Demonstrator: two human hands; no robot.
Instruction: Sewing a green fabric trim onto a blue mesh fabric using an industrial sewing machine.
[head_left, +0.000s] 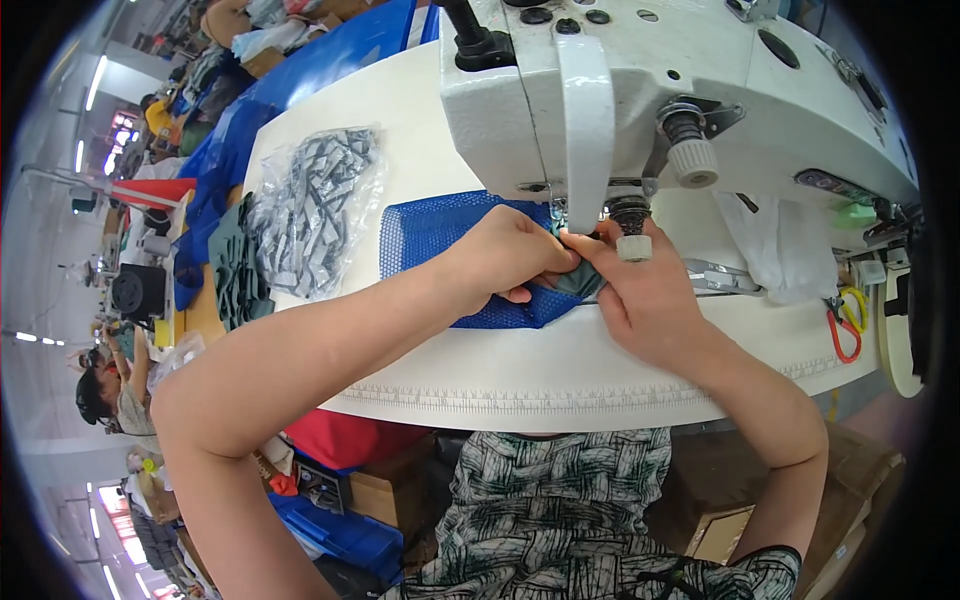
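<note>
A piece of blue mesh fabric (420,232) lies under the sewing machine's head, with a dark green fabric piece (580,280) at its right end by the needle. My left hand (512,252) is closed in a pinch where the mesh and the green fabric meet. From the right, my right hand (648,300) holds the green fabric, its index finger reaching close beside the presser foot and its thumb lower down. Above both hands stands the white sewing machine (500,120). The needle tip and the fabric edge under the fingers are mostly hidden.
Left of the mesh lie a clear plastic bag of grey strips (318,205) and stacked dark green fabric pieces (238,262). Red and yellow scissors (846,325) rest at the right. A printed ruler (520,398) follows the table's front edge. A co-worker (115,390) sits at far left.
</note>
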